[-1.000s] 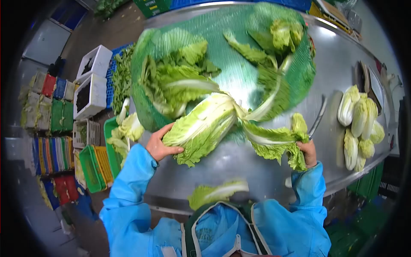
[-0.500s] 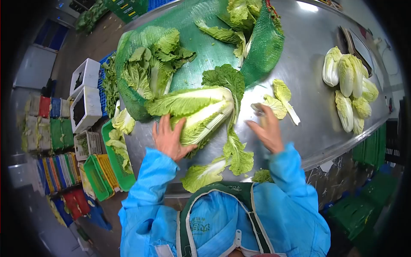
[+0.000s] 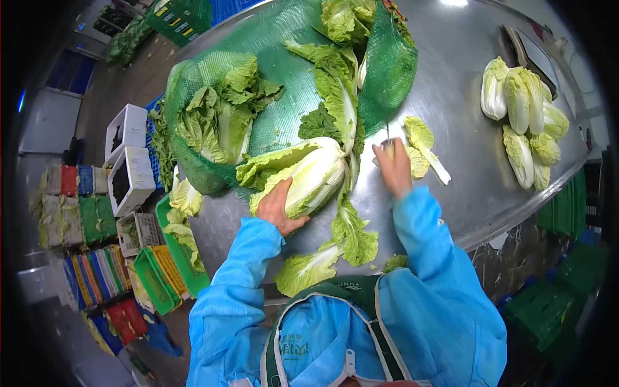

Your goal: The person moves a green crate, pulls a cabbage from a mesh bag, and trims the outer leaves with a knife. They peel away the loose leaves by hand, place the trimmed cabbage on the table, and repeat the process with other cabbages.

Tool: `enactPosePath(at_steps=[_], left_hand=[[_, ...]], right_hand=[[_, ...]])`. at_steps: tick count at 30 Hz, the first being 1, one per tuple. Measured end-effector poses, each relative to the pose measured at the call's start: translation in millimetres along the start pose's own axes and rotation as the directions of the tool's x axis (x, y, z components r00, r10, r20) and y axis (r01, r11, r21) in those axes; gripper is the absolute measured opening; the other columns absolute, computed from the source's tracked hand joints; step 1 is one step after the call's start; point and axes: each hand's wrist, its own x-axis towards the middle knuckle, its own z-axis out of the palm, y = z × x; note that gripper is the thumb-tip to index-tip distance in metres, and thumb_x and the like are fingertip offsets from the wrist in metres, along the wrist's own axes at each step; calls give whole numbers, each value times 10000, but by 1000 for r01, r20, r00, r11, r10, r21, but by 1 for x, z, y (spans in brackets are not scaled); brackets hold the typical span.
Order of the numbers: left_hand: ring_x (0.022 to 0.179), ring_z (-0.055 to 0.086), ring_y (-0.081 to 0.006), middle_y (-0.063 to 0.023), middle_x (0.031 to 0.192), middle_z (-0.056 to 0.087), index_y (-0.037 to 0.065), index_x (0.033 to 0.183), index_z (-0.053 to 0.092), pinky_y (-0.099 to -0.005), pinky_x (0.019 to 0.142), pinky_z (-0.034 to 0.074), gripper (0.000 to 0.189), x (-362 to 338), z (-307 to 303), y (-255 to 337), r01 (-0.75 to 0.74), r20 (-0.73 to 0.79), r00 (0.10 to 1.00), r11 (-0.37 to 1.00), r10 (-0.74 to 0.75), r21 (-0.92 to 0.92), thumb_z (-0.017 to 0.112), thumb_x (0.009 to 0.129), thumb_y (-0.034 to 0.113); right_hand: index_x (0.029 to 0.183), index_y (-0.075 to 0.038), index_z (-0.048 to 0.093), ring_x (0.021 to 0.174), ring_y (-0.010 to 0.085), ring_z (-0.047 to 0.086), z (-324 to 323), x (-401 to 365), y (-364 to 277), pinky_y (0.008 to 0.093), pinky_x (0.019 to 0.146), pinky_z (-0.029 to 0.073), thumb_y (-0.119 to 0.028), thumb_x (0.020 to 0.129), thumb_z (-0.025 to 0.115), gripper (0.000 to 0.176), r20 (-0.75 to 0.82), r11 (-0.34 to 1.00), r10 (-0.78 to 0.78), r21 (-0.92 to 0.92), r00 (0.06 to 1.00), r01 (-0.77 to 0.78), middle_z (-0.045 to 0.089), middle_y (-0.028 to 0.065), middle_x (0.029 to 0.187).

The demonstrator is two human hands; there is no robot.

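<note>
A large Chinese cabbage (image 3: 313,177) lies on the metal table, its pale base towards the right. My left hand (image 3: 278,208) grips its lower left side, with the fingertips on the leaves. Right of the base, my right hand (image 3: 393,169) is closed, apart from the cabbage. A thin dark line, like a narrow blade, rises from its fingertips, but I cannot make the object out. Loose leaves (image 3: 419,138) lie just beyond that hand. One long leaf (image 3: 335,97) stretches away above the cabbage base, and others (image 3: 309,267) lie near my apron.
Green netting (image 3: 277,77) with leafy cabbages spreads over the far left of the metal table (image 3: 451,77). Several trimmed cabbages (image 3: 518,100) are piled at the right, by a dark-framed device (image 3: 538,58). Green baskets (image 3: 157,277) and white boxes (image 3: 129,180) stand at the left.
The cabbage has turned slightly, and my left hand has moved right, closing on its side. The long leaf has swung out beyond the base. My right hand has moved slightly away from me and closed.
</note>
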Motion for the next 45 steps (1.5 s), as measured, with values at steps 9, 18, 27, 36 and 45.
enactPosePath(at_steps=[9,18,27,36,45], left_hand=[[1137,553,-352,-220,1265,530,44,1384,363,-387,966,450,963,5,-6,-2,57,81,995,998,-54,-37,841,588,297],[1100,580,-334,-189,1246,557,89,1373,398,-395,932,475,929,26,-20,-4,124,209,972,991,-110,-51,826,591,349],[1028,613,-353,-180,1206,584,103,1371,394,-421,876,505,909,39,-11,-7,163,255,956,986,-148,-36,799,605,378],[1085,582,-353,-216,1224,563,78,1375,384,-408,917,483,924,17,3,-3,143,224,967,988,-125,-65,809,603,356],[1058,609,-323,-204,1149,608,49,1313,465,-386,920,484,864,-31,5,-41,-89,-124,991,951,54,-295,849,566,254]], right_hand=[[914,-4,397,672,485,559,34,-84,0,548,595,417,-187,899,537,230,330,948,60,-315,942,50,570,288,687],[920,1,397,621,484,557,42,-61,9,556,575,435,-173,887,540,228,339,897,59,-431,939,99,583,266,672],[920,25,398,671,490,583,58,-30,30,562,618,462,-127,844,538,221,341,830,185,-556,922,40,590,309,693],[975,65,437,774,485,596,68,-20,50,534,695,468,-152,820,564,295,284,769,256,-639,924,-17,609,329,817],[1088,40,514,478,238,581,20,-42,-12,365,427,461,-148,801,566,348,496,940,335,-227,801,-253,602,163,679]])
